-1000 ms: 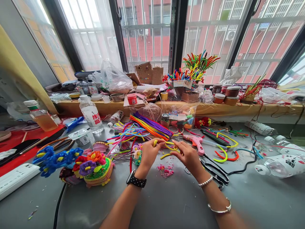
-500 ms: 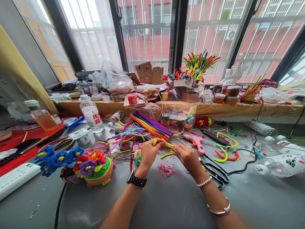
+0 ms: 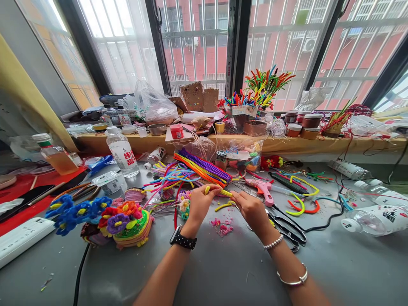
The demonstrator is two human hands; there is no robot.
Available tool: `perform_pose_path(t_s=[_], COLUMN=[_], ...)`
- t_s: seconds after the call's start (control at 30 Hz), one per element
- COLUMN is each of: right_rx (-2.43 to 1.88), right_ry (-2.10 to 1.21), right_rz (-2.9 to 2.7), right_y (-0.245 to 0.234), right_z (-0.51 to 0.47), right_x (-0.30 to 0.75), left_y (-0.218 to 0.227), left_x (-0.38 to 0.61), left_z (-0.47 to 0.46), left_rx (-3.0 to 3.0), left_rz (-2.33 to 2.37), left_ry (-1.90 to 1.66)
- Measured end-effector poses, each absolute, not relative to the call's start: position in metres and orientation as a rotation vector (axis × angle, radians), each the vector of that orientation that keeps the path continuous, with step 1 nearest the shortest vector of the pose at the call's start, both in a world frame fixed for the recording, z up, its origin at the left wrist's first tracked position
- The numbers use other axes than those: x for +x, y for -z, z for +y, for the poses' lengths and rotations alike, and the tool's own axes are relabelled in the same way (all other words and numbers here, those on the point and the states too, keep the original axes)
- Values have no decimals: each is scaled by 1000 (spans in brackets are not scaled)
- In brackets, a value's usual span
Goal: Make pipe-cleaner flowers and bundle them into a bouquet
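Two hands: left hand [image 3: 200, 207] and right hand [image 3: 251, 210], dead centre of the frame, both pinched tight on some yellow pipe cleaner [image 3: 226, 193], which runs as a narrow strand across the small gap between them
Tabletop: grey table [image 3: 223, 276], kinda shiny at the bottom, with pink scraps [image 3: 222, 227] scattered just below the hands
Mid-table pile: fat bundle of purple and orange pipe cleaners [image 3: 204, 167] right above the left hand, loose pastel ones spilling off to its left
Left side: fuzzy blue flowers [image 3: 76, 213], a white power strip [image 3: 24, 242] at the frame edge, plus a clear bottle [image 3: 123, 155] standing upright
Right side: pink glue gun [image 3: 262, 190] near the right hand, and a big bottle [image 3: 378, 220] tipped over at the far right
Sill: wooden ledge [image 3: 287, 147] across the middle of the frame, crammed with jars, a plastic bag [image 3: 153, 104] and bright fuzzy stems [image 3: 267, 85]
Window: dark frame [image 3: 234, 51] filling the top, metal bars [image 3: 204, 35] outside, reddish building behind, yellow curtain [image 3: 19, 72] upper left
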State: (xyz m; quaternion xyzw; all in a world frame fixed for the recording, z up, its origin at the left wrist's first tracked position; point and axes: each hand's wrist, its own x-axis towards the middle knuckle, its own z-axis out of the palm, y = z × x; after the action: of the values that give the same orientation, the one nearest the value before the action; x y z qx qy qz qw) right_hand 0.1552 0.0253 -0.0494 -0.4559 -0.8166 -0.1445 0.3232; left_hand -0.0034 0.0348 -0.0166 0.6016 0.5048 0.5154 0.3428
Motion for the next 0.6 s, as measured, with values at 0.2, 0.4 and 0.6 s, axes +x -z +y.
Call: perform_pose_path(t_s=[0.2,0.4,0.6], right_rx=[-1123,-1097,-989], right_ry=[-275,-927,-1082], right_rz=[-1876,-1260,-895], right_y=[42,41,41], right_z=[24,29,34], right_x=[154,156,159], left_y=[19,18,19], left_x=[-4,-2,0], left_z=[37,37,37], left_rx=[1404,1270,1073], left_rz=[1232,1120,861], left_ry=[-1351,-1321,-1277])
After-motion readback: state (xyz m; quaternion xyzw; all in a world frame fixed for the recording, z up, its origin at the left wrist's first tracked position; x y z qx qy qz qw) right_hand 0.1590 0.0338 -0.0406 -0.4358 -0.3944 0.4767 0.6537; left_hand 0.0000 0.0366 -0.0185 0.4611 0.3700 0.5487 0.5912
